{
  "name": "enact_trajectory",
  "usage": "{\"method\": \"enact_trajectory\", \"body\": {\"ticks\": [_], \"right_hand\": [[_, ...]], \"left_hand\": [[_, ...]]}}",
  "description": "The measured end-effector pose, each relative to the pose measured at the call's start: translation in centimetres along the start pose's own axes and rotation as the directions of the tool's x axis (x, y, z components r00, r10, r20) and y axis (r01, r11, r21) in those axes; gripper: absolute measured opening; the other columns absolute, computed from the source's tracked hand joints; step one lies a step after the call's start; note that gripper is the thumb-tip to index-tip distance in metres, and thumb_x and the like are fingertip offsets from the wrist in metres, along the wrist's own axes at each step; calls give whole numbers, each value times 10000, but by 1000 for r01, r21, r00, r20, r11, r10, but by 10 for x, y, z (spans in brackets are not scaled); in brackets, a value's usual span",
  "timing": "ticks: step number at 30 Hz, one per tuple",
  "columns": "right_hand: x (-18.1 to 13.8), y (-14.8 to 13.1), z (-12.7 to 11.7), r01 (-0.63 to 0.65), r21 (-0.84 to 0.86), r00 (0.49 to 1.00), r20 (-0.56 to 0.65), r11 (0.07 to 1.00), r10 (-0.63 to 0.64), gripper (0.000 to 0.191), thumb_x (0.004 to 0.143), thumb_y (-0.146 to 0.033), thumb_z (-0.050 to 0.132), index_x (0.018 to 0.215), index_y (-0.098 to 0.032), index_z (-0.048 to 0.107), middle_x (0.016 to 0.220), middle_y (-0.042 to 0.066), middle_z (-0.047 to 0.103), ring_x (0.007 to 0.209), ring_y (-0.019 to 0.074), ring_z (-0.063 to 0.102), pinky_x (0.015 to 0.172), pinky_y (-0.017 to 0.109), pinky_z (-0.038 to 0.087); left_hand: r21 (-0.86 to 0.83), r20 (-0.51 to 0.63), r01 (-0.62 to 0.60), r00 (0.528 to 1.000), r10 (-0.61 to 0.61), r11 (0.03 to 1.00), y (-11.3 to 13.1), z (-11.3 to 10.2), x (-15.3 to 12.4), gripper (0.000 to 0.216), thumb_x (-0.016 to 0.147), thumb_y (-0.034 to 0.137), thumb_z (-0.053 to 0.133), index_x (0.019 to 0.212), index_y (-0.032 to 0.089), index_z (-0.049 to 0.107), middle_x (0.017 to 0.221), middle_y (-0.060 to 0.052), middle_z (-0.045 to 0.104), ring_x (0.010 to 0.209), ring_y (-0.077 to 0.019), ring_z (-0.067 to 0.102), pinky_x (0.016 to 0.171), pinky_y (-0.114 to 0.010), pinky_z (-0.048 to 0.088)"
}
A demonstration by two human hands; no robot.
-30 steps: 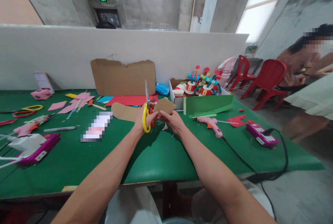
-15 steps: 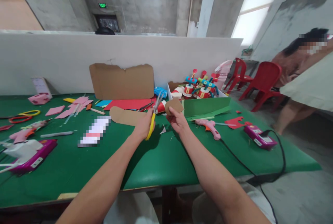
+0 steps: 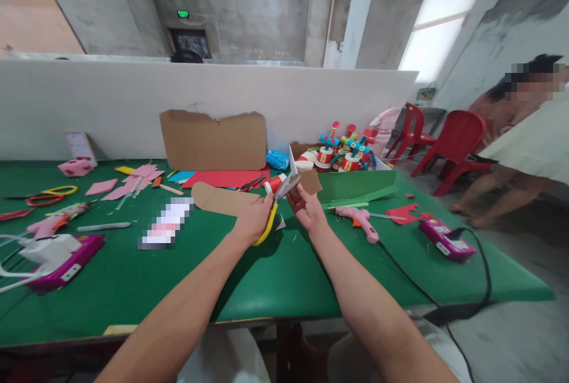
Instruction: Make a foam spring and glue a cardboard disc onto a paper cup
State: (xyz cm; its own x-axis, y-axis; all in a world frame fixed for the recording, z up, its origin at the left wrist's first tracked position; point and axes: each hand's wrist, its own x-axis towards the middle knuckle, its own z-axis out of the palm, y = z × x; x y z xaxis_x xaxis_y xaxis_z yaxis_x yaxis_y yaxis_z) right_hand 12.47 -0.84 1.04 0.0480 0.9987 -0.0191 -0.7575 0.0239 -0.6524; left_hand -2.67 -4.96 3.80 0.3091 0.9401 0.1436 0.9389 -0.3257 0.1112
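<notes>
My left hand (image 3: pixel 254 219) is closed round the yellow handles of a pair of scissors (image 3: pixel 269 224). The blades point up and to the right, their tips at the small brown cardboard piece (image 3: pixel 310 181). That piece is pinched between the thumb and fingers of my right hand (image 3: pixel 306 205); I cannot tell how far the blades are in it. A red-and-white paper cup (image 3: pixel 275 183) lies just behind the scissors. A longer cardboard strip with a rounded end (image 3: pixel 220 199) lies left of my left hand. A small white scrap (image 3: pixel 280 224) is on the table below the blades.
A pink glue gun (image 3: pixel 358 217) with its cord lies right of my hands, near a purple power strip (image 3: pixel 447 241). Behind stands a box of cup figures (image 3: pixel 349 155). A cardboard sheet (image 3: pixel 213 141) leans on the white partition. Another person (image 3: pixel 520 116) bends at the right.
The scissors have swung down to the right, and their blades are now at the cardboard piece. The piece has turned in my right hand, showing a cornered edge. The view has shifted slightly.
</notes>
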Motion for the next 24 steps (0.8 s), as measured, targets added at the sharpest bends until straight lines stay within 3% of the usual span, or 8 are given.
{"method": "enact_trajectory", "body": {"ticks": [12,24], "right_hand": [[-3,-1,3,-19,90,999,47,996,14,301,718,-84,705,933,-270,604,787,-78,737,732,103,707,661,213,584],[4,2,-7,7,47,997,77,999,-10,311,713,-123,735,951,-280,612,840,-72,737,795,119,708,752,274,596]], "left_hand": [[-3,-9,-21,1000,20,1000,0,8,1,441,924,229,340,1357,150,367,1053,-135,654,876,-270,673,734,-350,501],[-46,8,-41,999,41,998,-1,8,2,413,911,220,374,1318,150,373,1030,-141,655,891,-273,670,741,-352,495]]}}
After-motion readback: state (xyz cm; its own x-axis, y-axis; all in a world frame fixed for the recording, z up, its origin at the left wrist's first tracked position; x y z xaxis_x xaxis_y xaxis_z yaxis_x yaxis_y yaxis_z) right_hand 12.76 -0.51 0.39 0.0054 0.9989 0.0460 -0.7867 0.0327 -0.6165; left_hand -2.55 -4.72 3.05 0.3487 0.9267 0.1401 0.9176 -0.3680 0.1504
